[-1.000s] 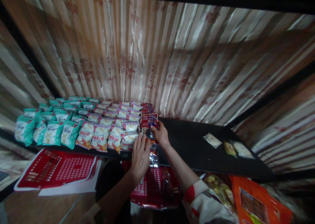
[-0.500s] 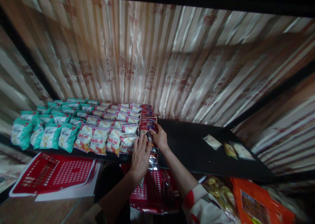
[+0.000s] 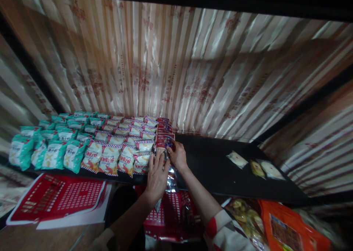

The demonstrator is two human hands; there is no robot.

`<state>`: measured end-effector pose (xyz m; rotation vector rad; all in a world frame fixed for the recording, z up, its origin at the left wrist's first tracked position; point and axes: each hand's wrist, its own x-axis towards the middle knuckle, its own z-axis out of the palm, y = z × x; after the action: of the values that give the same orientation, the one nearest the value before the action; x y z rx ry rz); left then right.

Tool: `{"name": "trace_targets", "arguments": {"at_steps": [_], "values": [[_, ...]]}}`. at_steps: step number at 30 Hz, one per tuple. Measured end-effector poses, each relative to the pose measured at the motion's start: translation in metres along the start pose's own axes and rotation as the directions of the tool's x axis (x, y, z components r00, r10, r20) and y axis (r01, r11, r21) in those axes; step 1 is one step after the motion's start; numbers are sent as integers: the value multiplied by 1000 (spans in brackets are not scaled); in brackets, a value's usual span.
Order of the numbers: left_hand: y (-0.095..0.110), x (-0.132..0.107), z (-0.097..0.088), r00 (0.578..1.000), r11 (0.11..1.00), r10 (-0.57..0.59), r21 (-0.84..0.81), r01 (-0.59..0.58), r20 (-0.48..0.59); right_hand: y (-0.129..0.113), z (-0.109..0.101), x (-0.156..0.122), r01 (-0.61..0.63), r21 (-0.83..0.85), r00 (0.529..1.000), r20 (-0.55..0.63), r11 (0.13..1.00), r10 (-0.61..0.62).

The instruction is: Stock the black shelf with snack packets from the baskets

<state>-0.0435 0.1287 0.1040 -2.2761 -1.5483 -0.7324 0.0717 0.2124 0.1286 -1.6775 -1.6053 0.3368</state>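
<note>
A dark red snack packet [image 3: 162,140] stands upright at the front of a short row of like packets [image 3: 164,124] on the black shelf. My right hand [image 3: 178,156] pinches its right edge between thumb and fingers. My left hand [image 3: 156,175] lies with fingers stretched out against the lower front of the packet, partly covering it. Just left of it stand white snack bags with red and blue striped edges [image 3: 109,159]. Below the hands, a shiny silver-backed packet [image 3: 172,179] shows near the shelf's front edge.
Teal snack bags [image 3: 74,155] fill the shelf's left end. Several small clear packets [image 3: 237,159] lie on the black shelf [image 3: 209,162] at right. Red baskets [image 3: 79,196] [image 3: 176,221] sit below, with an orange bag [image 3: 286,225] at lower right. A pleated curtain [image 3: 165,60] hangs behind.
Both hands stay at the same packet. The right fingers have shifted slightly down along its edge. The view has moved a little.
</note>
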Motion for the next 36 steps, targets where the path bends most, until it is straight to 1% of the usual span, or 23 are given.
{"name": "trace_targets", "arguments": {"at_steps": [7, 16, 19, 23, 27, 32, 34, 36], "values": [[1, 3, -5, 1000, 1000, -1, -19, 1, -22, 4, 2, 0, 2, 7, 1000, -8, 1000, -2], [2, 9, -5, 1000, 999, -2, -39, 1, -21, 0, -2, 4, -14, 47, 1000, -3, 999, 14], [2, 12, -8, 1000, 999, 4, -44, -5, -17, 2, -3, 6, -23, 82, 1000, -3, 996, 23], [-1, 20, -12, 1000, 999, 13, -52, -14, -25, 7, -1, 11, -65, 150, 997, -23, 987, 69], [-5, 37, -13, 999, 998, 50, -28, -50, 3, 10, -2, 26, -100, 260, 994, -20, 960, 109], [-12, 71, -17, 993, 996, 89, 11, -90, 73, 10, -3, 58, -228, 448, 972, 50, 864, 230], [-18, 88, -21, 990, 993, 115, 28, -117, 84, 10, -2, 73, -241, 468, 968, 55, 850, 244], [-24, 106, -26, 984, 987, 154, 32, -158, 92, 11, 1, 89, -221, 463, 973, 50, 858, 224]]}}
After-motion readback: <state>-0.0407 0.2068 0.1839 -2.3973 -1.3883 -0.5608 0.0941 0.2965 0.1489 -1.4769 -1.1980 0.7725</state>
